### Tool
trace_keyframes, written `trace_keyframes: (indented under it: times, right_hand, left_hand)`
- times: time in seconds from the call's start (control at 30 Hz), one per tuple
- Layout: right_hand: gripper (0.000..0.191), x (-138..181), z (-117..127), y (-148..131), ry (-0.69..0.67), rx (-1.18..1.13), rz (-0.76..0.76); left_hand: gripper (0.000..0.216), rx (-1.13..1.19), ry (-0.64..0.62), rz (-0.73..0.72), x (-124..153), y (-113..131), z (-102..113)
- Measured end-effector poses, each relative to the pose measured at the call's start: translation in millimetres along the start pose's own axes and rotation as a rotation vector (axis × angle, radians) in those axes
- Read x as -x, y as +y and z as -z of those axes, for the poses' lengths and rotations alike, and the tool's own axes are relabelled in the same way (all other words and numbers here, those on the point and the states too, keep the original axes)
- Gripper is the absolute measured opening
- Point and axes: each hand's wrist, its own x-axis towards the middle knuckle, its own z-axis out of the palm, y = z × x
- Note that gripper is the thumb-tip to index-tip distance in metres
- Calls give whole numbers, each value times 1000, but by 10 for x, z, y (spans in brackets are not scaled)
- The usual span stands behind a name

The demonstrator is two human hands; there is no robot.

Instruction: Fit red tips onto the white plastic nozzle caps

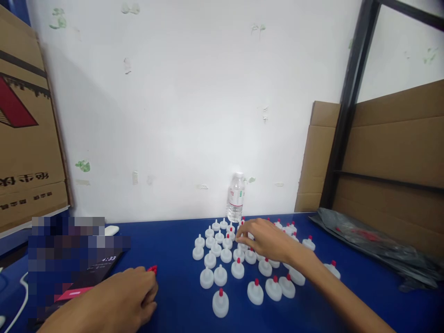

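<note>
My left hand [126,298] is closed above the table's left side, and small red tip caps [152,269] stick out between its thumb and forefinger. My right hand [265,238] reaches over a group of white nozzle lids, its fingers bent together among them; whatever lies between the fingertips is hidden. Some lids have bare white spouts, such as the lid at the left front [207,278]. Others wear red tips, like the nearest red-tipped lid [220,305]. Several red-tipped lids stand under and to the right of my right forearm.
A clear water bottle [236,199] stands against the wall behind the lids. On the blue table [173,296], a phone [99,268] lies at left beside a white cable [24,296]. Grey plastic bags [374,247] lie at right. Cardboard [31,138] rises on both sides.
</note>
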Motion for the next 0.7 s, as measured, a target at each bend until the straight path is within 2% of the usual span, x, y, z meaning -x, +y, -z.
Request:
trace_keyframes:
  times: [0.03, 0.13, 0.23, 0.37, 0.5, 0.7]
  right_hand:
    - [18, 1, -13, 11, -7, 4, 4]
    - [4, 9, -64, 31, -47, -22, 50]
    - [5, 8, -96, 51, -43, -43, 90]
    - [4, -10, -107, 53, 45, -54, 95]
    - [8, -18, -139, -44, 98, -82, 127]
    - [17, -21, -230, -192, 125, -60, 246]
  left_hand:
    - [30, 2, -16, -56, 37, 116, 50]
    - [22, -13, 169, -235, 67, 443, 135]
    - [22, 5, 239, -291, -8, 625, 108]
    - [26, 6, 325, -277, -130, 672, -14]
    - [26, 67, 338, -241, -211, 673, -130]
    - [27, 170, 436, -313, -275, 694, -260]
